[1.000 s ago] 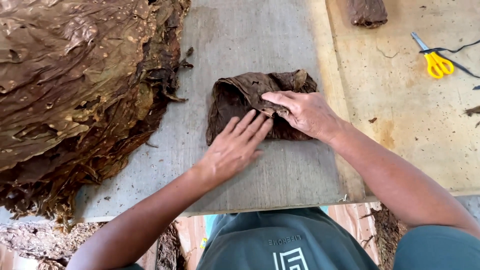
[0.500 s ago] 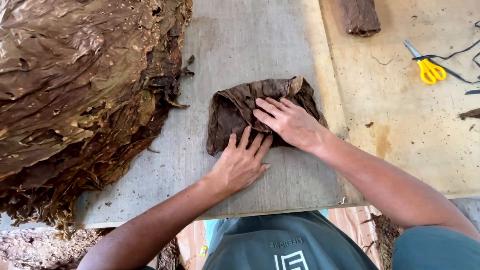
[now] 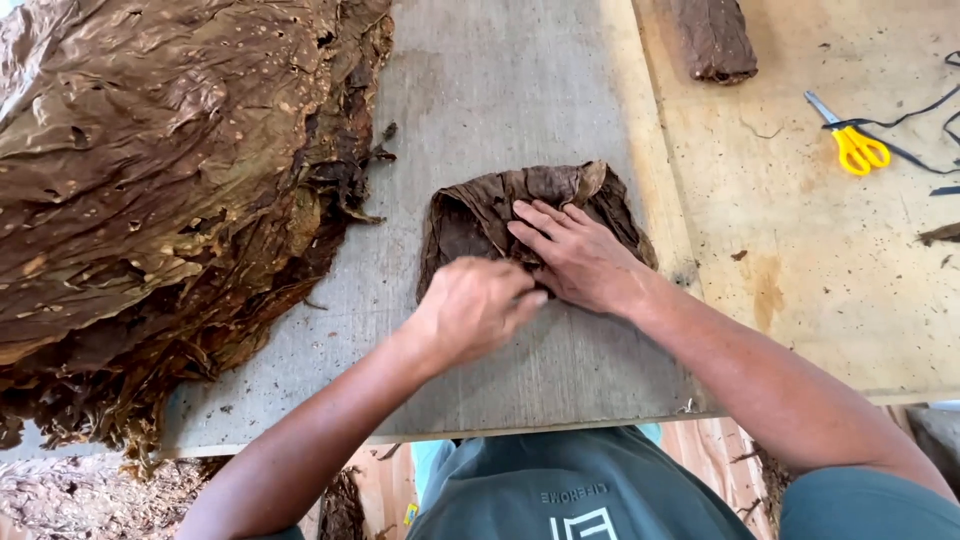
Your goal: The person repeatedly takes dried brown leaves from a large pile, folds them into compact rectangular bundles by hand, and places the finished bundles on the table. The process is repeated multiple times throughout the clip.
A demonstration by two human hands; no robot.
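Tobacco leaf (image 3: 470, 215), dark brown and crumpled into a loose folded wad, lies on the grey board (image 3: 500, 90) near its front edge, roughly midway across. Both hands are on it. The right hand (image 3: 575, 255) lies flat with its fingers stretched out and slightly spread, palm down, pressing the right part of the leaf against the board; it grips nothing. The left hand (image 3: 470, 305) is curled at the leaf's near edge, fingers bent in toward the thumb and touching the right hand's fingers (whether it actually pinches a bit of leaf cannot be told, since the knuckles hide the fingertips).

To the left, a large heap of tobacco leaves (image 3: 160, 180) covers that end of the board and hangs over its front edge, its ragged fringe near the single leaf but apart from it. To the right, the board meets a pale plywood tabletop (image 3: 800, 280). On that top, well apart from the hands, lie yellow-handled scissors (image 3: 855, 145) beside a black cord (image 3: 915, 110), and at the far edge a dark rolled bundle of leaf (image 3: 715, 40).
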